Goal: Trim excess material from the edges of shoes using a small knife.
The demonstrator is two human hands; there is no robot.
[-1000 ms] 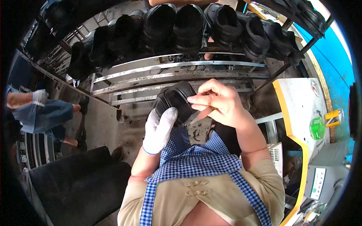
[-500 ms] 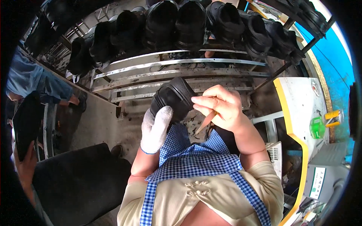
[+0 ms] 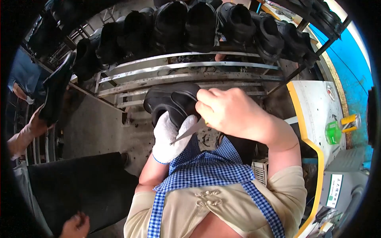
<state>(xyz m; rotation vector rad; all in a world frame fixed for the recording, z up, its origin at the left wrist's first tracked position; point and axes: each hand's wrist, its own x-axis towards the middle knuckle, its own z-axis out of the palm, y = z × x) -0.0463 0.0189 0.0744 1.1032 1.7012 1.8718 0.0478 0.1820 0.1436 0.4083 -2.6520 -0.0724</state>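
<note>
Strongest glare: 2 o'clock | white knitted glove [image 3: 168,139]: brightly lit | black open-topped shoes [image 3: 201,37], 12 o'clock: dim, inner detail lost | straight grey metal bars [image 3: 178,66]: bowed | rim: black vignette

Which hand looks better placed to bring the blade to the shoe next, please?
Probably the right hand: it holds the blade, and its fingertips are at the shoe, which the gloved left hand grips.

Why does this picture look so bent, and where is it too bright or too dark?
Head view: the wide fisheye lens makes the row of black shoes arc and leaves the corners black; head view: glare whites out the edge beyond the blue panel; head view: the shoes' openings sink into shadow, while the white glove looks bright.
</note>
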